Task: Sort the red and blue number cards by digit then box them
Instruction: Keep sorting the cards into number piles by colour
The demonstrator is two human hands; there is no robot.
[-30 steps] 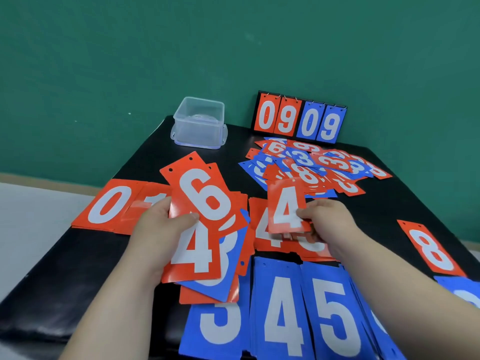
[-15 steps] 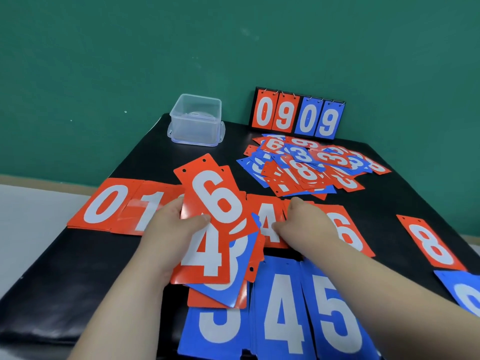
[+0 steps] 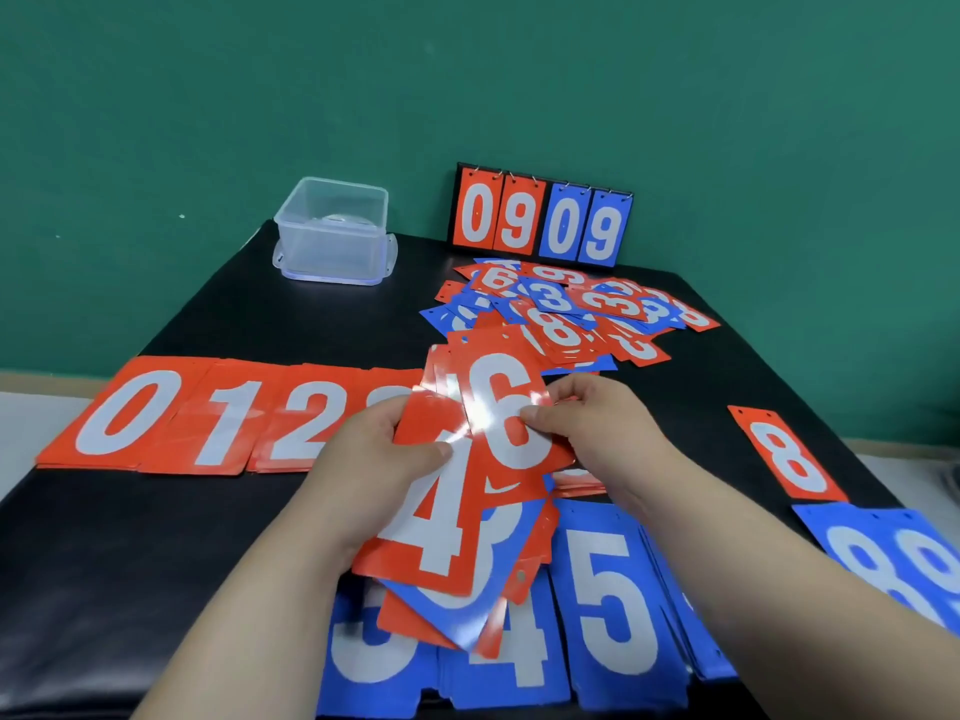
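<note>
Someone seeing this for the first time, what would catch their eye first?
Dead centre, the left hand grips a fan of cards while the right hand pinches the red 6 card at its top. Behind them a messy heap of cards lies before the flip scoreboard reading 0909, with a clear box at the back left of the black table.

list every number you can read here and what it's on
"0909": scoreboard
"0", "1", "2": red row
"6": upper held card, right hand
"4": lower held card, left hand
"8": lone red card
"5": blue pile
"8", "8": blue cards
"3", "8": heap, rest unreadable
</note>
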